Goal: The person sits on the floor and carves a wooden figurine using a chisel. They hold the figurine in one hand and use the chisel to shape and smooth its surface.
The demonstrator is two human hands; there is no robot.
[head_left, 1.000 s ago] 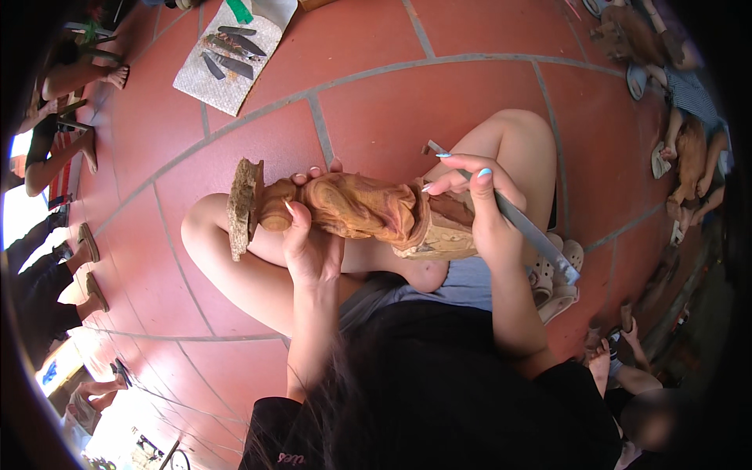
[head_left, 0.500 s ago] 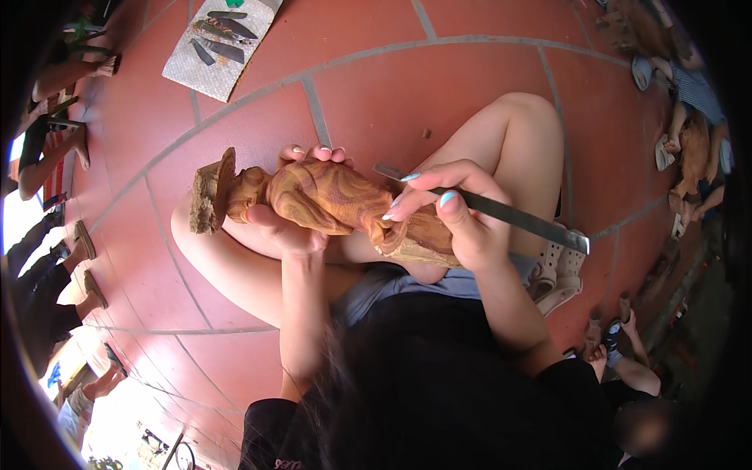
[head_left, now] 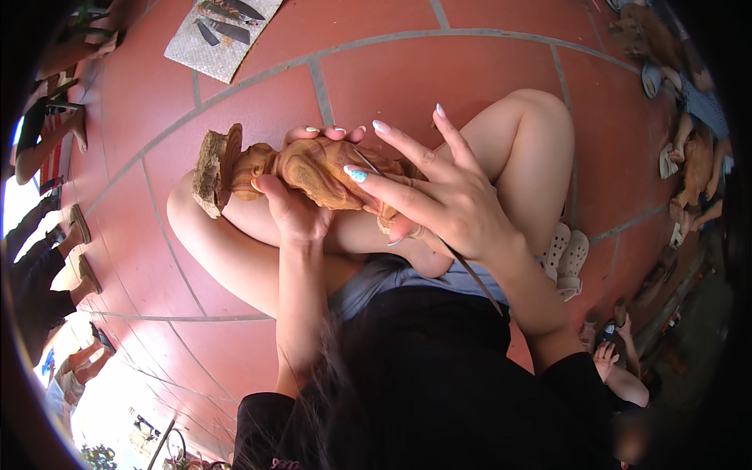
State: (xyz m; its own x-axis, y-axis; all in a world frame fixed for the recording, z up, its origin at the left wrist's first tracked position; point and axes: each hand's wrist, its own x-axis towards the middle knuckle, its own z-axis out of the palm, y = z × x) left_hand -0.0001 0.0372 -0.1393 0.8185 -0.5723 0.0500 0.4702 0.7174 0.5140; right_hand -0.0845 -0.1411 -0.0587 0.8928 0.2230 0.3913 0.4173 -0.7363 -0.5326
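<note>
A wooden carving (head_left: 317,176), orange-brown with swirling grain, lies across my lap. A thin brim-like disc and a rough block form its left end. My left hand (head_left: 294,215) wraps around its middle, thumb on the near side and fingertips over the far side. Over the carving's right part reaches my right hand (head_left: 466,215), several fingers stretched out. Beneath that hand runs a narrow flat metal chisel (head_left: 476,280), held near the thumb. Its front end lies at the carving's surface; its rear points down toward my lap. The palm hides its middle and the carving's right end.
On the red tiled floor (head_left: 376,86), a woven white mat (head_left: 205,59) carries several dark blades (head_left: 229,31). My bent legs surround the carving. Beige clogs (head_left: 572,262) stand right of my lap. Other people sit along both sides, one near another wooden piece (head_left: 695,168).
My right hand has turned over and its fingers have spread. The chisel's rear end has swung from the right down toward my lap, and its front end has come onto the carving.
</note>
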